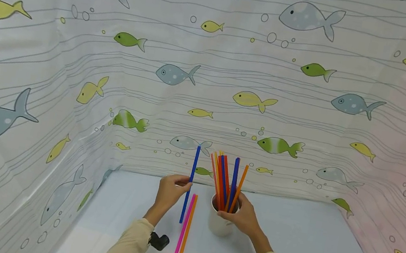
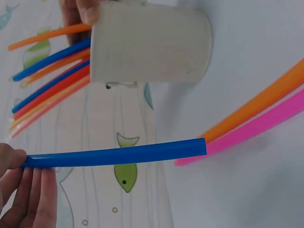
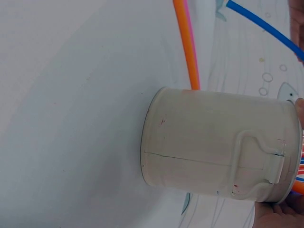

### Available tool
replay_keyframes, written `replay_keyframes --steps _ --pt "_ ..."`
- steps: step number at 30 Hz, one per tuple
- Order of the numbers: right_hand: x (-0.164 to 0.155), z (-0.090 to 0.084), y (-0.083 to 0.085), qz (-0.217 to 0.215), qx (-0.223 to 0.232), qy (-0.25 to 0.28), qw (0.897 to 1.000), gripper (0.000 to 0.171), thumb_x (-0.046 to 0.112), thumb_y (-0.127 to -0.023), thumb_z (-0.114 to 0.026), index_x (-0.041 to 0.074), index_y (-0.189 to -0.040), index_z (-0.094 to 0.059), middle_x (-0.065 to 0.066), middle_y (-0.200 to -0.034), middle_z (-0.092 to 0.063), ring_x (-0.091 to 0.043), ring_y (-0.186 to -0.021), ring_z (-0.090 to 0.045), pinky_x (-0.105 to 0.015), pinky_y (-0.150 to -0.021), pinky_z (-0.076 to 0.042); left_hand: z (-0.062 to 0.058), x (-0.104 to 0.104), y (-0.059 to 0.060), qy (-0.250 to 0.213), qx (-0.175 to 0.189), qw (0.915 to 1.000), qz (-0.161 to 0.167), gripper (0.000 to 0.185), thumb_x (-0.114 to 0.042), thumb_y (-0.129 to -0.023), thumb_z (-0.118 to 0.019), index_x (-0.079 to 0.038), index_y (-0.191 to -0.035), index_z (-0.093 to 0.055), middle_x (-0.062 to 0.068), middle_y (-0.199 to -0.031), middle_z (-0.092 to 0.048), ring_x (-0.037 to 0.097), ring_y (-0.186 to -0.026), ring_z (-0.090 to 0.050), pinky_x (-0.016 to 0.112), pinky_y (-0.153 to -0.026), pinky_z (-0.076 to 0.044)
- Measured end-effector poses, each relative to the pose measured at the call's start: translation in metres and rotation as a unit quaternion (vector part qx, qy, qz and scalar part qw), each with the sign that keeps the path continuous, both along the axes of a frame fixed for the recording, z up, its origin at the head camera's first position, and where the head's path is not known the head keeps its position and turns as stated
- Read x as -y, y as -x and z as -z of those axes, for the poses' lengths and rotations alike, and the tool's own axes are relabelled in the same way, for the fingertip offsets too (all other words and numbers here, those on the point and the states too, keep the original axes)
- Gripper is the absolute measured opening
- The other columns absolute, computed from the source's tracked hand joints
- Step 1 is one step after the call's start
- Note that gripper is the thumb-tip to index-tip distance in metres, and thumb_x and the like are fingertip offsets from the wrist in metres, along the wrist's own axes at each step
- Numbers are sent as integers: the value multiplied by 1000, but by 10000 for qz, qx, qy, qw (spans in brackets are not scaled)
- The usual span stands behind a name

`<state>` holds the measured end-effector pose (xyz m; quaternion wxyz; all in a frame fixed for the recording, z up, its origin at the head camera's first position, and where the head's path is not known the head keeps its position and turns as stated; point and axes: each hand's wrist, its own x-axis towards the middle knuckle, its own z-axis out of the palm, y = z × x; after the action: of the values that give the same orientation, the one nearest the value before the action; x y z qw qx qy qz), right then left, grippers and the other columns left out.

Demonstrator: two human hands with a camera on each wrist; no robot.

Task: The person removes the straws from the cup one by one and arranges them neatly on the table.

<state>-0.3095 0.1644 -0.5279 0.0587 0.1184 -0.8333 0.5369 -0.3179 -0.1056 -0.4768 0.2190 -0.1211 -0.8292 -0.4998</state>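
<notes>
The left hand [image 1: 172, 188] pinched a blue straw [image 1: 190, 185] upright just left of the white cup [image 1: 220, 225], which the right hand [image 1: 242, 217] gripped at the rim; pink straw [image 1: 183, 230] and orange straw [image 1: 187, 230] lay on the tabletop [image 1: 307, 247] left of the cup

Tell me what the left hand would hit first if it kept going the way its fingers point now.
Probably the white cup with its bundle of straws. The left hand, pinching a blue straw, points right toward them. Depth is unclear, so it might pass behind.

Pink straw [image 1: 183, 229] & orange straw [image 1: 187, 231] lie side by side on table [image 1: 307, 247], fish-print cloth [image 1: 77, 56] behind.
</notes>
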Motion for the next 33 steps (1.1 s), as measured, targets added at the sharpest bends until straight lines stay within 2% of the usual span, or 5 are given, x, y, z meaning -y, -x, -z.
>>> replay_keyframes --steps 4,8,15,25,33 --pt "0 0 0 38 6 -53 10000 91 34 -69 -90 11 -143 -44 -6 -129 -60 -27 -117 -57 -53 -100 -44 11 6 -2 102 113 9998 -143 17 -14 -83 -78 -8 -99 -77 -2 -84 -73 13 -77 -68 23 -69 -56" --pt "0 0 0 51 33 -60 10000 91 34 -68 -90 12 -143 -45 -6 -129 -60 -27 -117 -57 -52 -100 -44 21 12 -5 99 189 9997 -144 17 -12 -83 -78 -4 -98 -77 1 -82 -73 15 -75 -67 24 -66 -56" --pt "0 1 1 40 33 -62 10000 92 36 -68 -90 12 -144 -43 -6 -130 -59 -27 -119 -56 -53 -100 -43 34 18 -8 -40 720 9973 -150 18 -12 -85 -76 -2 -99 -75 3 -83 -71 14 -73 -67 23 -66 -57" --pt "1 0 1 -45 38 27 10000 94 37 -68 -90 14 -145 -42 -5 -132 -59 -26 -119 -55 -53 -101 -43 56 25 -13 -87 1401 9898 -226 21 -10 -86 -74 3 -103 -72 7 -84 -70 18 -72 -70 30 -69 -59" --pt "-1 0 1 -21 57 6 10000 93 37 -67 -90 15 -145 -43 -3 -131 -59 -25 -120 -55 -53 -103 -41 67 23 -16 16 1638 9863 -217 22 -10 -85 -75 4 -101 -72 6 -81 -68 16 -67 -69 30 -67 -59"
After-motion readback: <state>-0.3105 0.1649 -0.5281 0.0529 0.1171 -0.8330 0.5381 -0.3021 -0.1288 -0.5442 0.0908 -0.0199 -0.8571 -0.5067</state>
